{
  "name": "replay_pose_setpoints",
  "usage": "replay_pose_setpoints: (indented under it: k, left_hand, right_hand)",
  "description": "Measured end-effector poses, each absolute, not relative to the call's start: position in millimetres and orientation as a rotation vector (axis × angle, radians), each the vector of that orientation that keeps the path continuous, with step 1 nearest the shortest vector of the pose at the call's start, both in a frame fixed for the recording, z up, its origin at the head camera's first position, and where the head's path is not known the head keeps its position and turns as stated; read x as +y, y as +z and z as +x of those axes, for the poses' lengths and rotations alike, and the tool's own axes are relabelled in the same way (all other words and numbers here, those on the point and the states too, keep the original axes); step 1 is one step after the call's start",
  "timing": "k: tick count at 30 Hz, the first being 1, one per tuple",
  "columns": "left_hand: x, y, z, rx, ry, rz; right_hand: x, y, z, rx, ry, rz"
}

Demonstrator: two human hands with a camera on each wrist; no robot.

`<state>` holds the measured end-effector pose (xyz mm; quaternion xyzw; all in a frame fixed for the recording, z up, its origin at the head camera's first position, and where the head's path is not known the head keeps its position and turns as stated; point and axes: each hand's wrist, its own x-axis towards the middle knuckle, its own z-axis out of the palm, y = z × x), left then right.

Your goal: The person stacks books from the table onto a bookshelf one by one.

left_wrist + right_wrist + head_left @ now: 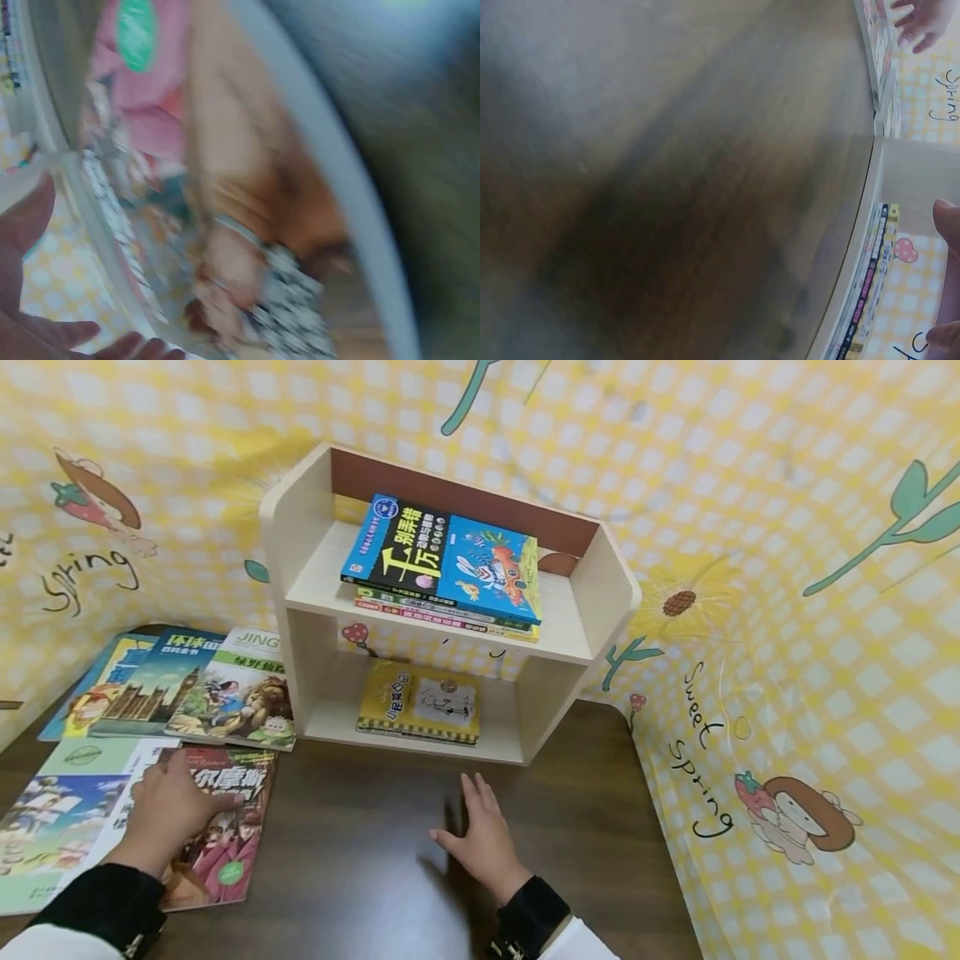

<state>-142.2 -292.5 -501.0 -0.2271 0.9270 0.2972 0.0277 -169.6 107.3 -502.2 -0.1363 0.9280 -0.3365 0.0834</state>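
At the lower left in the head view, my left hand (pixel 171 808) hovers over a dark red book (pixel 225 843) with large white Chinese characters on its cover. The left wrist view shows its loosely spread fingers and thumb (pixel 30 217) above the blurred cover, gripping nothing. My right hand (pixel 483 839) is over the dark tabletop in front of a shelf, with thumb and fingers apart and holding nothing. Beside the red book, partly under it, lies a pale green book (pixel 63 818) with a blue picture.
A cream two-tier shelf (pixel 555 710) stands at the back of the dark table (pixel 360 843). A blue book (pixel 491 568) tops the upper-tier stack; a yellow book (pixel 420 702) lies below. Left of the shelf, several books overlap, including a castle-like cover (pixel 153 685). Yellow checked cloth (pixel 750 635) hangs around.
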Motion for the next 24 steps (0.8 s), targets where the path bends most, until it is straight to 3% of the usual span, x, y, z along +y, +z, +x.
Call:
replay_pose_setpoints:
  k: [7, 16, 24]
  left_hand:
    - [-305, -514, -133, 2.658, 0.826, -0.905]
    - [-310, -511, -118, 2.713, 0.663, -0.865]
    - [-310, -507, -125, 2.605, 0.627, -0.934]
  right_hand:
    - [109, -508, -159, 2.731, -1.024, -0.383]
    - [109, -510, -152, 2.728, -1.024, -0.379]
    - [111, -508, -149, 2.732, -1.020, -0.336]
